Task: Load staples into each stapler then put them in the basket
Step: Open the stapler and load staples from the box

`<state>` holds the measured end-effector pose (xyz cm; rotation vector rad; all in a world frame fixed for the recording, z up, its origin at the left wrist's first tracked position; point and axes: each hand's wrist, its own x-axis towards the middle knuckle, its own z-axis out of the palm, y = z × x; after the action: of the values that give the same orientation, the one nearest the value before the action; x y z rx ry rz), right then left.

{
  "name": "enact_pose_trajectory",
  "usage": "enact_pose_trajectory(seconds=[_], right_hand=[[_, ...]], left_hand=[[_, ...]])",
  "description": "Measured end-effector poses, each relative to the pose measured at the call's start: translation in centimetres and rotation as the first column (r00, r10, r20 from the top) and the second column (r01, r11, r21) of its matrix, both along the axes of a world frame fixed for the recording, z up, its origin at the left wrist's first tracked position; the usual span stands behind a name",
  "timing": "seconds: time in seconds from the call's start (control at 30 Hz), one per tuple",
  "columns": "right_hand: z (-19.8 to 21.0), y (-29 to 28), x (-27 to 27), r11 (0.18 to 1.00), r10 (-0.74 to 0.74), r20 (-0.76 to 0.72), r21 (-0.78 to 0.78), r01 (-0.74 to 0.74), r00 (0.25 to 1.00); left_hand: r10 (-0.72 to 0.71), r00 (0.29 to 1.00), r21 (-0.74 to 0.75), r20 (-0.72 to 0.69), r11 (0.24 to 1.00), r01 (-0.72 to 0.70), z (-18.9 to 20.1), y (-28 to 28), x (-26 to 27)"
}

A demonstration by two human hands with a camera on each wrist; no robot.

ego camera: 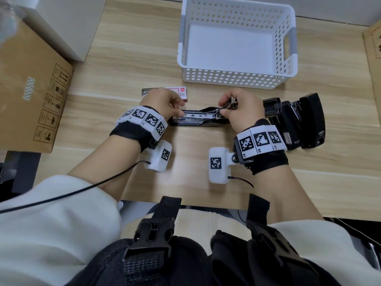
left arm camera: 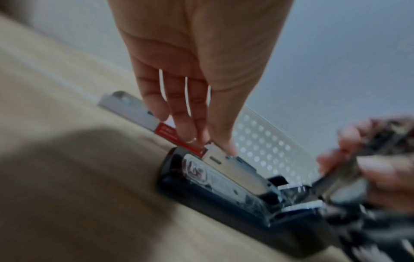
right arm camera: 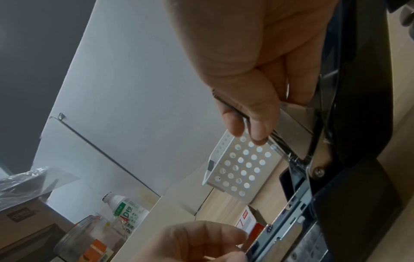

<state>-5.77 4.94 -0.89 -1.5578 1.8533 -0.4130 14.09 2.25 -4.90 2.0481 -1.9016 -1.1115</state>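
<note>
1. A black stapler (ego camera: 198,120) is seen lying open on the tabletop, near the middle and closer to the front edge than the basket.
2. Its shiny metal track (left arm camera: 233,170) is turned up and can be seen in the left wrist view.
3. The left hand (ego camera: 162,104) is held over the left end of the stapler, and its fingertips (left arm camera: 224,143) are pinched at the end of the metal track; what is pinched there is too blurred to tell.
4. The right hand (ego camera: 241,112) is curled round the lifted metal arm (right arm camera: 291,124) at the right end of the stapler, and the arm is gripped between thumb and fingers.
5. A small white and red staple box (ego camera: 179,92) is lying just behind the left hand. A red logo is printed on it, but the words are too small to be read.
6. A white basket (ego camera: 237,79) with round holes is standing toward the back edge of the tabletop, with nothing seen inside.
7. More black staplers (ego camera: 301,120) are lying near the right edge, just beside the right hand. Small white writing is seen on one, but it cannot be read.
8. A brown cardboard box (ego camera: 31,96) with black handling signs is seen at the left edge.
9. A bottle (right arm camera: 125,214) with a green and white label and a big "D" is seen in the right wrist view.
</note>
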Motion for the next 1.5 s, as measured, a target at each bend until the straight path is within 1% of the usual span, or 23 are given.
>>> enact_pose_trajectory(seconds=[0.03,0.07,0.1,0.17,0.27,0.33,0.4,0.47,0.53,0.67,0.83,0.93,1.03,1.13,1.2,1.3,1.37,1.5], right_hand=[[0.0,0.0,0.0,1.0,0.003,-0.006,0.001,-0.003,1.0],[0.0,0.0,0.0,1.0,0.006,-0.009,0.001,-0.006,1.0],[0.0,0.0,0.0,1.0,0.005,-0.009,0.0,-0.005,1.0],[0.0,0.0,0.0,1.0,0.004,-0.006,-0.006,-0.004,1.0],[0.0,0.0,0.0,1.0,0.004,-0.01,-0.007,-0.004,1.0],[0.0,0.0,0.1,1.0,0.002,-0.018,-0.009,-0.002,1.0],[-0.1,0.1,0.1,1.0,-0.002,-0.024,-0.013,0.002,1.0],[0.0,0.1,0.1,1.0,-0.002,-0.022,-0.016,0.001,1.0],[0.1,0.1,0.2,1.0,-0.001,-0.022,-0.02,0.0,1.0],[0.2,0.1,0.2,1.0,-0.007,-0.013,-0.015,0.006,1.0],[0.3,0.1,0.2,1.0,-0.005,-0.012,-0.012,0.005,1.0],[0.3,0.1,0.2,1.0,-0.004,-0.014,-0.012,0.004,1.0],[0.3,0.1,0.2,1.0,-0.007,-0.013,-0.01,0.007,1.0],[0.3,0.1,0.3,1.0,-0.008,-0.01,-0.008,0.008,1.0],[0.3,0.1,0.2,1.0,-0.007,-0.012,-0.007,0.007,1.0],[0.4,0.1,0.2,1.0,-0.009,-0.008,0.0,0.009,1.0],[0.3,0.1,0.2,1.0,-0.01,-0.004,0.004,0.01,1.0],[0.3,0.1,0.1,1.0,-0.003,-0.003,0.008,0.003,1.0]], left_hand=[[0.061,0.996,-0.023,-0.064,0.998,-0.062,-0.2,0.3,0.5],[0.139,0.986,-0.056,-0.096,0.988,-0.145,-0.4,0.6,1.0],[0.222,0.971,-0.097,-0.093,0.968,-0.231,-0.7,0.8,1.7],[0.342,0.94,-0.181,-0.02,0.923,-0.339,-1.1,0.9,3.2],[0.405,0.913,-0.228,0.056,0.895,-0.383,-1.3,0.7,4.9],[0.398,0.912,-0.239,0.1,0.899,-0.367,-1.4,0.4,5.4],[0.357,0.921,-0.24,0.158,0.918,-0.315,-1.6,-0.2,5.6],[0.315,0.926,-0.21,0.207,0.939,-0.272,-1.8,-0.9,5.4],[0.294,0.928,-0.166,0.23,0.951,-0.26,-1.9,-1.4,5.3],[0.269,0.933,-0.107,0.24,0.962,-0.25,-2.3,-1.8,5.3],[0.295,0.926,-0.087,0.235,0.955,-0.282,-2.2,-2.1,5.2],[0.313,0.919,-0.093,0.24,0.95,-0.299,-2.1,-2.0,5.2],[0.315,0.921,-0.129,0.229,0.948,-0.292,-1.9,-1.7,5.2],[0.341,0.923,-0.197,0.177,0.931,-0.306,-1.3,-1.2,5.3],[0.338,0.934,-0.234,0.113,0.923,-0.306,-0.8,-0.9,5.1],[0.31,0.949,-0.257,-0.058,0.914,-0.315,-0.1,-0.2,4.2],[0.281,0.949,-0.255,-0.141,0.916,-0.309,0.0,0.2,3.4],[0.183,0.965,-0.25,-0.186,0.941,-0.227,-0.1,0.5,2.1]])
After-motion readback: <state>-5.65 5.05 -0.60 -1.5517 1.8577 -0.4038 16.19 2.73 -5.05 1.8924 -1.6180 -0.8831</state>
